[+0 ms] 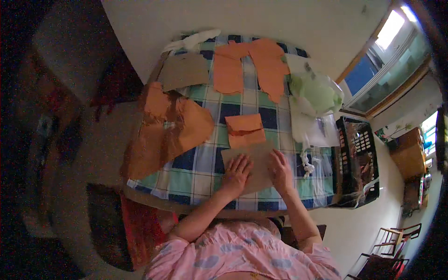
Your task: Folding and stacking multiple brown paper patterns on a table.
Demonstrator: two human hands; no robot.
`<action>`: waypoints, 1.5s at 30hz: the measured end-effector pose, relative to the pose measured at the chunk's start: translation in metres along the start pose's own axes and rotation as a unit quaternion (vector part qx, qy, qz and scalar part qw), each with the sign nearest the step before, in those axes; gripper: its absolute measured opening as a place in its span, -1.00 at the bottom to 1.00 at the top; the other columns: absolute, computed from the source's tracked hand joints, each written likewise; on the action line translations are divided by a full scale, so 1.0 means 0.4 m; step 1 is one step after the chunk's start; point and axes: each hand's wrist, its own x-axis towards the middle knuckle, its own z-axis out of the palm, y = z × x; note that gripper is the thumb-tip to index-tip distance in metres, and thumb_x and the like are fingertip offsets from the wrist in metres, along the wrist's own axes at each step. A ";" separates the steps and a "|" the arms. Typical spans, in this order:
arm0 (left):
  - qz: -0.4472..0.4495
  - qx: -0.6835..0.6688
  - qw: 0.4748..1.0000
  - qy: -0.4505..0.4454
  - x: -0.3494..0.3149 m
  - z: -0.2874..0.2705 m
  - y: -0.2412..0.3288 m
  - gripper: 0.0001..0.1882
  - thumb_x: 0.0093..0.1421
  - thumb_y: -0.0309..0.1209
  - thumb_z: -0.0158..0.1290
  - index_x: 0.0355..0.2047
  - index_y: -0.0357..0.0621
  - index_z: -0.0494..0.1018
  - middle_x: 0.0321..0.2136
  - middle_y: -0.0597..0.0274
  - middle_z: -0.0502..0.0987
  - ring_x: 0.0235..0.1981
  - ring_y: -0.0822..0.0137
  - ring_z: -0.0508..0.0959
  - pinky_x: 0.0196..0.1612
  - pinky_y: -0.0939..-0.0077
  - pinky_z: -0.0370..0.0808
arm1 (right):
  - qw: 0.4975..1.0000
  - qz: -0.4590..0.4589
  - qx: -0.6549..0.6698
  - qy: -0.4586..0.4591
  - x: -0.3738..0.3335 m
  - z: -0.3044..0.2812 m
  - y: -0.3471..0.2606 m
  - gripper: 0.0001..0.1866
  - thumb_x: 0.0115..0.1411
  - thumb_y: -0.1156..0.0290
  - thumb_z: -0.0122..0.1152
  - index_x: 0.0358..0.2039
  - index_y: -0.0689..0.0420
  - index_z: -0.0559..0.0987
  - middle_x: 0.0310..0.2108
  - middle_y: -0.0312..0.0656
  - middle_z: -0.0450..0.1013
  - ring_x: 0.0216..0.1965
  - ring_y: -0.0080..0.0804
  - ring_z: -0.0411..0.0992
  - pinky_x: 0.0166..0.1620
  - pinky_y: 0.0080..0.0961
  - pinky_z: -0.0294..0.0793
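A grey-brown sheet of card or paper [259, 161] lies on the checked cloth close in front of me. My left hand [238, 172] rests flat on its left part, fingers spread. At the sheet's right edge is my right hand [282, 173], fingers stretched forward along the edge and apparently not wrapped round it. Just beyond the sheet, touching or slightly under its far edge, is a small orange paper piece [246, 124] with a dark torn-looking strip across it.
The checked tablecloth [189, 161] bears large orange paper pieces [227, 70], a crumpled brown-orange sheet [179, 135] and a grey-brown board [184, 71]. To the right are a pale green plastic bag [317, 93], knotted white strips [306, 164] and a black crate [357, 161]. A wall [252, 18] stands behind.
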 end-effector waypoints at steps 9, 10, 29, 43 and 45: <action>-0.220 -0.207 0.935 0.184 0.078 0.037 -0.163 -0.65 0.23 -0.35 -0.02 -0.03 -0.27 0.33 -0.11 -0.03 0.41 -0.10 0.08 0.42 -0.06 0.18 0.33 | 0.986 -0.124 -0.068 -0.089 0.012 0.017 -0.035 -0.55 0.12 0.37 0.04 0.06 0.12 0.40 0.16 -0.04 0.24 0.24 -0.10 0.14 0.26 -0.09 0.04; -0.207 -0.134 0.938 0.242 0.135 -0.008 -0.173 -0.69 0.19 -0.36 0.00 -0.13 -0.34 0.36 -0.33 -0.06 0.51 -0.35 0.13 0.56 -0.33 0.25 0.46 | 0.987 -0.111 -0.076 -0.092 0.008 0.016 -0.027 -0.56 0.12 0.38 0.04 0.06 0.12 0.40 0.17 -0.05 0.24 0.24 -0.10 0.13 0.26 -0.08 0.04; -0.410 -0.404 0.817 -0.002 0.409 -0.047 -0.356 -0.77 -0.04 -0.28 0.24 -0.58 -0.11 0.44 -0.71 0.34 0.38 -0.81 0.47 0.25 -0.80 0.52 0.07 | 0.990 -0.106 -0.079 -0.057 0.000 0.039 0.004 -0.62 0.14 0.33 0.08 0.01 0.04 0.45 0.13 -0.13 0.29 0.20 -0.15 0.19 0.22 0.03 0.06; -0.394 -0.465 0.793 0.005 0.373 -0.020 -0.387 -0.75 -0.02 -0.24 0.27 -0.54 -0.11 0.47 -0.67 0.37 0.47 -0.77 0.53 0.30 -0.77 0.59 0.11 | 0.992 -0.054 -0.092 -0.074 -0.020 0.036 -0.021 -0.57 0.17 0.29 0.05 0.08 -0.03 0.41 0.18 -0.14 0.24 0.25 -0.16 0.11 0.25 0.09 -0.03; -0.403 -0.447 0.798 0.016 0.371 -0.026 -0.390 -0.73 -0.04 -0.23 0.29 -0.53 -0.09 0.45 -0.68 0.39 0.44 -0.77 0.54 0.28 -0.77 0.60 0.11 | 0.991 -0.050 -0.097 -0.083 -0.021 0.031 -0.031 -0.56 0.18 0.29 0.04 0.10 -0.03 0.39 0.19 -0.13 0.21 0.26 -0.15 0.09 0.25 0.09 -0.05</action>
